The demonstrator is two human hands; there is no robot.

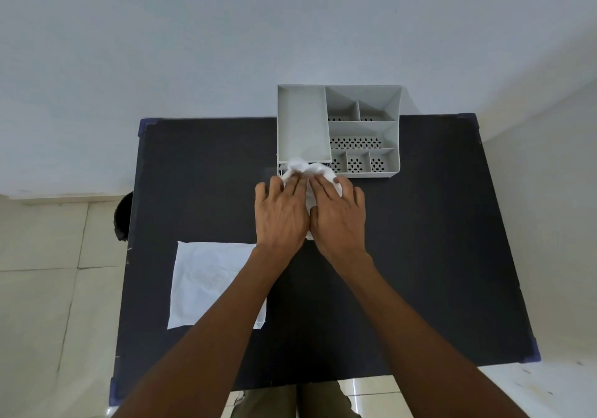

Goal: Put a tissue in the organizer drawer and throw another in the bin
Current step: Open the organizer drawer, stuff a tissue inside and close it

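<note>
Both hands press a crumpled tissue against the organizer's front-left base, where the drawer seems to sit; the left hand and right hand lie flat over it, fingers pinching its far edge. A second tissue lies spread on the table, the bin beside the left edge. Risk: the wad could bunch outside the drawer or push the light organizer back

Matt plastic organizer, crumpled paper tissue.

Head camera looks steeply down, close over the table.
</note>
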